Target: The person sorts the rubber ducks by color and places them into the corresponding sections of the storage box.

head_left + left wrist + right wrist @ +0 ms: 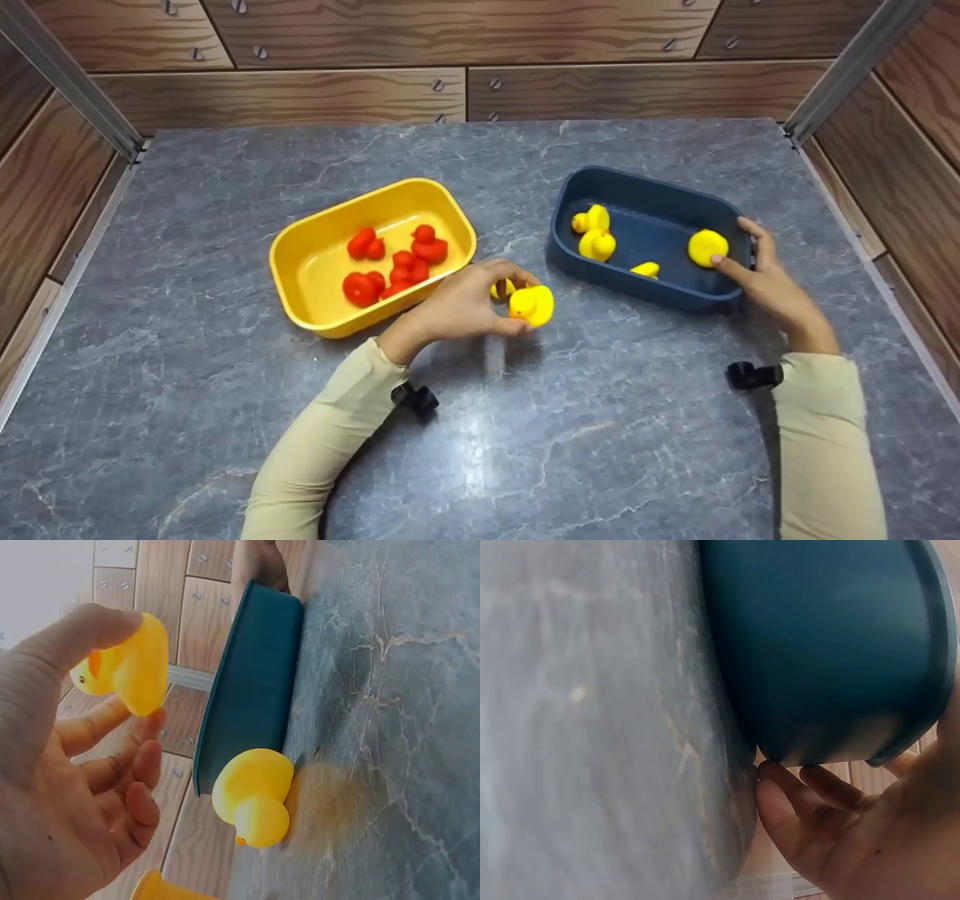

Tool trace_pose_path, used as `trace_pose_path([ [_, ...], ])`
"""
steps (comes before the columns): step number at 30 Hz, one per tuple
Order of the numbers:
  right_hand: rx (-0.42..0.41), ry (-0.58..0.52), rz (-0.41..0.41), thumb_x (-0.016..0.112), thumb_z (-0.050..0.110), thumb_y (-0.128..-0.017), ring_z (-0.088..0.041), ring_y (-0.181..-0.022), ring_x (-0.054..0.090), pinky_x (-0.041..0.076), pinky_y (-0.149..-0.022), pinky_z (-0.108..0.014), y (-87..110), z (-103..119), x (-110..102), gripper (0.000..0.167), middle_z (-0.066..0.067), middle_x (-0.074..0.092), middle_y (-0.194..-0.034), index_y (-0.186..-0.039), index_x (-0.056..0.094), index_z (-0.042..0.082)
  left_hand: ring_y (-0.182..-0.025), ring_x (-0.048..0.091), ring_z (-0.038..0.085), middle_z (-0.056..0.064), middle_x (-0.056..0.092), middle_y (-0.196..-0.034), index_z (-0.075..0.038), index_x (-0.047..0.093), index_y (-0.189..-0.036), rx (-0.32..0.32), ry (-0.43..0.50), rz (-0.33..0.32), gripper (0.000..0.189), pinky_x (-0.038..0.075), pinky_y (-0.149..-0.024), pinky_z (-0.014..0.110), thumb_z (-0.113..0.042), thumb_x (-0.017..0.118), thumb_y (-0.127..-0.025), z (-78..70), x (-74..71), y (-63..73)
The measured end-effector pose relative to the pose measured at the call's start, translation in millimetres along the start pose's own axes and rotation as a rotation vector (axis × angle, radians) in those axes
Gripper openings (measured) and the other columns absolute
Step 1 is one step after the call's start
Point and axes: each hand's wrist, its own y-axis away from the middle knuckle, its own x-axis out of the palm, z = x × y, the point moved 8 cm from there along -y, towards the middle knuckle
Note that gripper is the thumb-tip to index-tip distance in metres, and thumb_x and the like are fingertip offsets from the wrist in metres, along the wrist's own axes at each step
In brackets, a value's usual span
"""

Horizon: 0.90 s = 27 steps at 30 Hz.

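Note:
My left hand (472, 300) pinches a yellow rubber duck (534, 305) between thumb and fingertips, above the table; the left wrist view shows this duck (142, 667) tilted. Below that hand a second yellow duck (253, 791) rests on the table, mostly hidden by the fingers in the head view. At the right, my right hand (784, 289) grips the near right end of a dark blue bin (637, 285), thumb over the rim and fingers (780, 814) against the outer wall. Inside the bin, a yellow duck (707, 247) lies base up by the thumb.
Several more yellow ducks (597, 245) lie in the blue bin's left half. A yellow bin (300, 281) holding several red ducks (365, 244) stands left of it, close behind my left hand. Wood-patterned walls (465, 34) enclose the grey marbled table (570, 420).

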Motion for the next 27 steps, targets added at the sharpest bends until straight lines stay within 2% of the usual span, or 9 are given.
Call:
trace_pose_path([
  [2, -0.003, 0.001, -0.002, 0.051, 0.039, -0.098, -0.047, -0.141, 0.007, 0.020, -0.115, -0.052, 0.7, 0, -1, 0.087, -0.033, -0.006, -0.154, -0.153, -0.014, 0.017, -0.095, 0.055, 0.014, -0.001, 0.064, -0.110, -0.015, 0.064, -0.116, 0.018, 0.045, -0.019, 0.046, 0.049, -0.084, 0.033, -0.028, 0.078, -0.074, -1.2, -1.7, -0.5],
  [4, -0.003, 0.001, 0.004, 0.050, 0.039, -0.099, -0.046, -0.140, 0.008, 0.027, -0.113, -0.038, 1.2, -1, -2, 0.087, -0.032, -0.005, -0.154, -0.152, -0.015, 0.017, -0.093, 0.053, 0.013, -0.001, 0.064, -0.108, -0.014, 0.064, -0.114, 0.034, 0.096, -0.040, 0.044, 0.049, -0.086, 0.039, -0.026, 0.078, -0.074, -2.7, -3.1, -1.2],
  [7, 0.006, -0.002, 0.014, 0.049, 0.039, -0.100, -0.045, -0.141, 0.007, 0.027, -0.112, -0.034, 0.9, -3, -2, 0.086, -0.030, -0.007, -0.155, -0.152, -0.016, 0.017, -0.091, 0.053, 0.013, 0.000, 0.064, -0.106, -0.012, 0.064, -0.112, 0.051, 0.153, -0.072, 0.044, 0.049, -0.086, 0.044, -0.023, 0.078, -0.072, -4.8, -5.1, -1.8],
  [8, 0.009, -0.004, 0.017, 0.049, 0.038, -0.100, -0.045, -0.142, 0.006, 0.027, -0.112, -0.035, 0.7, -3, -2, 0.086, -0.030, -0.008, -0.155, -0.152, -0.016, 0.018, -0.091, 0.053, 0.013, 0.001, 0.063, -0.106, -0.012, 0.064, -0.112, 0.054, 0.169, -0.081, 0.043, 0.048, -0.085, 0.043, -0.022, 0.078, -0.072, -5.2, -5.8, -1.7],
  [11, 0.013, -0.015, 0.015, 0.050, 0.039, -0.099, -0.047, -0.142, 0.002, 0.015, -0.116, -0.055, 0.3, -3, -1, 0.087, -0.030, -0.011, -0.155, -0.152, -0.016, 0.018, -0.090, 0.051, 0.013, 0.000, 0.063, -0.105, -0.012, 0.063, -0.112, 0.055, 0.194, -0.099, 0.043, 0.047, -0.082, 0.036, -0.020, 0.078, -0.072, -5.1, -7.1, -1.0],
  [13, 0.012, -0.022, 0.010, 0.051, 0.039, -0.098, -0.048, -0.143, -0.002, 0.010, -0.115, -0.060, 0.7, -3, -1, 0.089, -0.030, -0.014, -0.155, -0.153, -0.015, 0.019, -0.090, 0.050, 0.013, 0.001, 0.062, -0.104, -0.011, 0.063, -0.111, 0.057, 0.206, -0.108, 0.043, 0.044, -0.080, 0.032, -0.018, 0.077, -0.072, -4.7, -8.1, -0.8],
  [15, 0.014, -0.027, 0.009, 0.052, 0.039, -0.098, -0.048, -0.144, -0.006, 0.007, -0.115, -0.062, 0.8, -4, -1, 0.089, -0.029, -0.017, -0.155, -0.153, -0.015, 0.019, -0.090, 0.049, 0.013, 0.001, 0.061, -0.102, -0.010, 0.063, -0.111, 0.061, 0.216, -0.116, 0.043, 0.043, -0.080, 0.032, -0.017, 0.077, -0.072, -4.3, -9.1, -1.0],
  [19, 0.012, -0.032, 0.010, 0.052, 0.039, -0.098, -0.048, -0.143, -0.013, 0.003, -0.115, -0.063, 0.0, -4, -2, 0.089, -0.028, -0.022, -0.155, -0.153, -0.015, 0.018, -0.088, 0.048, 0.015, 0.004, 0.058, -0.098, -0.007, 0.063, -0.111, 0.076, 0.234, -0.131, 0.044, 0.043, -0.080, 0.040, -0.016, 0.077, -0.071, -5.3, -11.8, -1.6],
  [27, 0.011, -0.032, 0.008, 0.053, 0.039, -0.097, -0.046, -0.144, -0.012, 0.002, -0.116, -0.061, -1.7, -3, -1, 0.089, -0.027, -0.021, -0.155, -0.153, -0.013, 0.019, -0.090, 0.049, 0.016, 0.005, 0.059, -0.101, -0.007, 0.062, -0.116, 0.050, 0.245, -0.116, 0.046, 0.045, -0.082, 0.039, -0.017, 0.077, -0.074, -2.3, -7.7, -7.4],
])
